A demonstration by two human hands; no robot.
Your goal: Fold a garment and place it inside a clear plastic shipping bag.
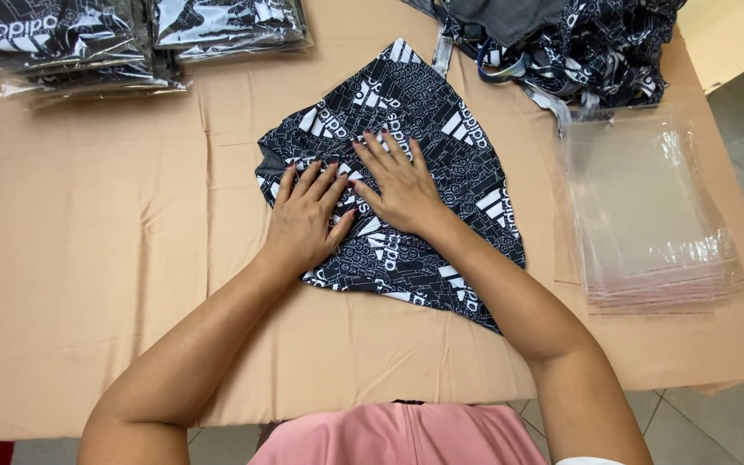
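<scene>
- As I look down past my pink top (402,433), both my forearms reach forward over the tan-covered table (88,284), and my two palms lie flat on one black-and-white patterned garment (424,129).
- My left hand (307,220) presses the garment's near-left part, fingers spread a little and straight, pinching nothing.
- My right hand (399,185) lies just beside it, touching it at the thumb side, fingers fanned and flat as well, gripping nothing.
- The garment sits directly under both palms at the table's middle; its long axis runs on a diagonal from the far, narrow strap end to the broad near-right hem, so most of the cloth lies away from my fingertips and to my right. The right hand is the nearer one to that far end.
- To the right lies one stack of clear plastic bags (647,207).
- Farther off, one loose heap of similar garments (561,43) sits at far right.
- At far left are bagged garments (131,39) in two piles; how many per pile I cannot tell.
</scene>
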